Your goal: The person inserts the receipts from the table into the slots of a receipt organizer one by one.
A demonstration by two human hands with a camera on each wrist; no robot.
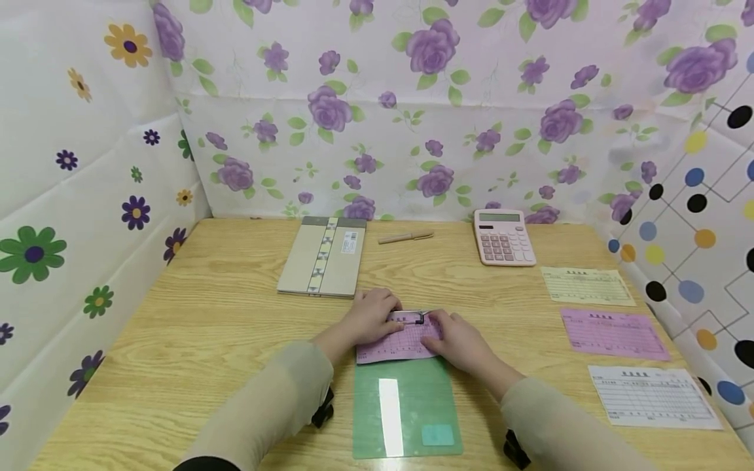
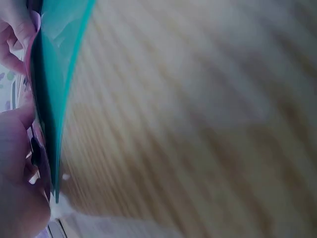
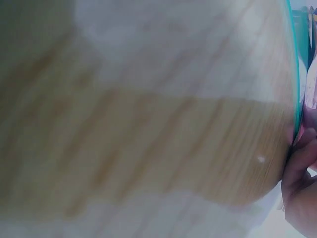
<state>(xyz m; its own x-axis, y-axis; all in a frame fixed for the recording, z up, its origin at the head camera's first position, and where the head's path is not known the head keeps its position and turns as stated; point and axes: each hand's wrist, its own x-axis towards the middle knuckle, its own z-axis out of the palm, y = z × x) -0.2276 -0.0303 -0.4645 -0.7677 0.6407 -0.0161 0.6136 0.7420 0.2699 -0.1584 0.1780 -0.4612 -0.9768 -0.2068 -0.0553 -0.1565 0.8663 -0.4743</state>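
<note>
A green translucent clipboard (image 1: 406, 402) lies flat on the table, its metal clip (image 1: 409, 316) at the far end. A pink printed form (image 1: 400, 342) covers the clipboard's upper part, its top edge at the clip. My left hand (image 1: 373, 315) grips the form's upper left side, with the thumb across the paper by the clip and the fingers beyond it. At the upper right, my right hand (image 1: 461, 337) pinches the form's edge beside the clip. Both hands (image 2: 17, 163) also show at the clipboard's end in the left wrist view. In the right wrist view, curled fingers (image 3: 302, 166) touch the clipboard's edge.
On the right lie a yellow form (image 1: 588, 286), another pink form (image 1: 614, 334) and a white form (image 1: 654, 396). A pink calculator (image 1: 504, 238), a pen (image 1: 406, 237) and a grey-beige notebook (image 1: 306, 255) are toward the back. Patterned cloth walls (image 1: 365, 111) border the table (image 1: 206, 314).
</note>
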